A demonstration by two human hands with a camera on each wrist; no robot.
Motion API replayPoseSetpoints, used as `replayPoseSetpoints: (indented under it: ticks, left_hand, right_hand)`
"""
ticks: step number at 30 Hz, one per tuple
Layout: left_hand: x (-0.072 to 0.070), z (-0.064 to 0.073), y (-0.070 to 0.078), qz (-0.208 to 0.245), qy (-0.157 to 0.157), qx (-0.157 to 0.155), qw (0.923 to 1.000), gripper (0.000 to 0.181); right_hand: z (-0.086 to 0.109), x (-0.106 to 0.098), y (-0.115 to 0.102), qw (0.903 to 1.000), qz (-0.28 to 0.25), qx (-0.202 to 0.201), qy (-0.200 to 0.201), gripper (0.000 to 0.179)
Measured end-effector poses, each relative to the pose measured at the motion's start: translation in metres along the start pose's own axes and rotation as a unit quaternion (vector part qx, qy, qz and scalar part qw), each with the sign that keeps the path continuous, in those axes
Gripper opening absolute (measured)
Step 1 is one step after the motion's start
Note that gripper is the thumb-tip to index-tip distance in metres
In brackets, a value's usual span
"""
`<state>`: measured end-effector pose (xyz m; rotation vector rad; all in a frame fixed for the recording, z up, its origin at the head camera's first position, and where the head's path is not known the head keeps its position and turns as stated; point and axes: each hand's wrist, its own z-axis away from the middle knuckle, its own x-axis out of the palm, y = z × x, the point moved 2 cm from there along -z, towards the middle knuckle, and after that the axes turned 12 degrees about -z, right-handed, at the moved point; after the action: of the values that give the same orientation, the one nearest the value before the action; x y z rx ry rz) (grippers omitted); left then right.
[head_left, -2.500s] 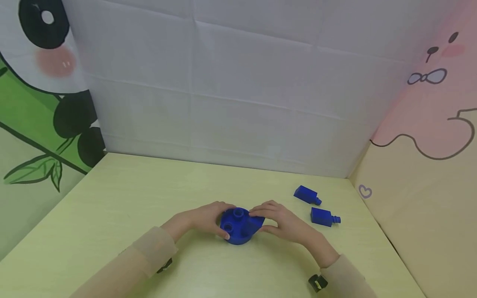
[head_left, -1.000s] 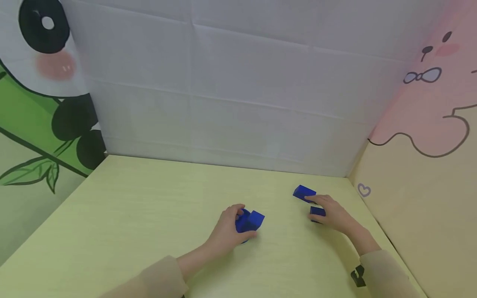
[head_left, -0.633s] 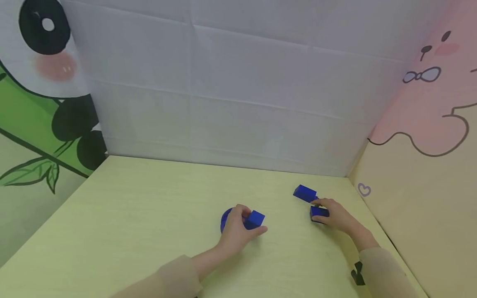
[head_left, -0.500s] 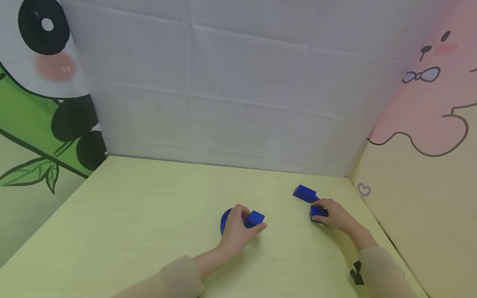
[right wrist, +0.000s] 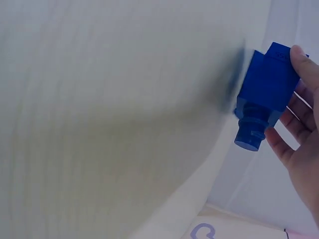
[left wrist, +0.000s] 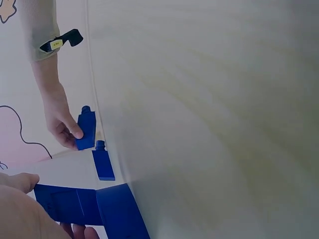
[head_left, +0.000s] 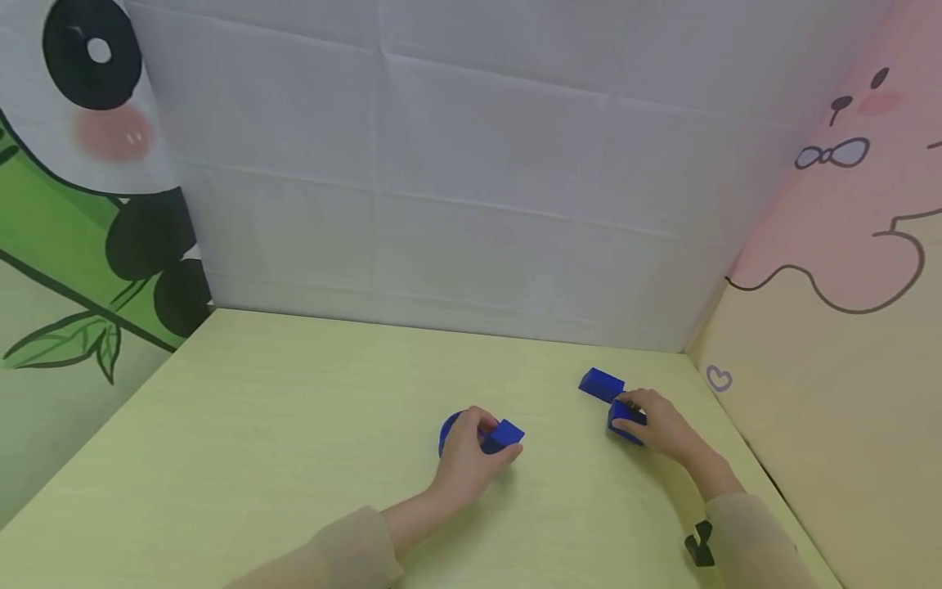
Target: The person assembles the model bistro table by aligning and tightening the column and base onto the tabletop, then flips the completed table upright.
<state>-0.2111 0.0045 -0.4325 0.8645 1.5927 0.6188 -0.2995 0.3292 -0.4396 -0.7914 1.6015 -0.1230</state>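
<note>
My left hand (head_left: 465, 465) reaches over a round blue base (head_left: 446, 433) and grips a blue block (head_left: 504, 435) that stands up from it. In the left wrist view, thumb and fingers lie on opposite sides of this block (left wrist: 67, 204), beside the base (left wrist: 123, 211); the joint is partly hidden. Farther right, my right hand (head_left: 666, 427) pinches a second blue block (head_left: 622, 419) between thumb and fingers. The right wrist view shows this block's (right wrist: 269, 82) stepped round peg (right wrist: 250, 132) pointing away from its body. A third blue block (head_left: 601, 384) lies just behind it.
The pale yellow table (head_left: 316, 393) ends at a white cloth wall (head_left: 471, 204) behind. Printed panels stand at the left (head_left: 44, 327) and right (head_left: 832, 393), the right one close to my right forearm.
My left hand has shifted from the base's rim to its upright block. My right hand has left the base, moved right and taken the second block, which has now tilted slightly.
</note>
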Motion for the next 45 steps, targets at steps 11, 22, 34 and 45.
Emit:
replayPoseSetpoints:
  ticks: [11,22,34,45]
  left_hand:
    - [-0.01,-0.006,-0.011,-0.011,-0.039,0.033,0.9986,0.036]
    - [-0.024,-0.014,-0.023,-0.012,-0.102,0.085,0.991,0.036]
    - [-0.042,-0.023,-0.035,-0.01,-0.152,0.135,0.9791,0.032]
    - [-0.052,-0.036,-0.05,-0.02,-0.189,0.171,0.9667,0.033]
  right_hand:
    - [-0.007,-0.018,-0.046,0.9946,-0.062,0.009,0.082,0.048]
    - [-0.013,-0.018,-0.095,0.9716,-0.199,0.039,0.122,0.044]
    - [-0.014,0.001,-0.135,0.9275,-0.343,0.062,0.136,0.044]
    - [-0.015,0.029,-0.141,0.9215,-0.371,0.052,0.103,0.042]
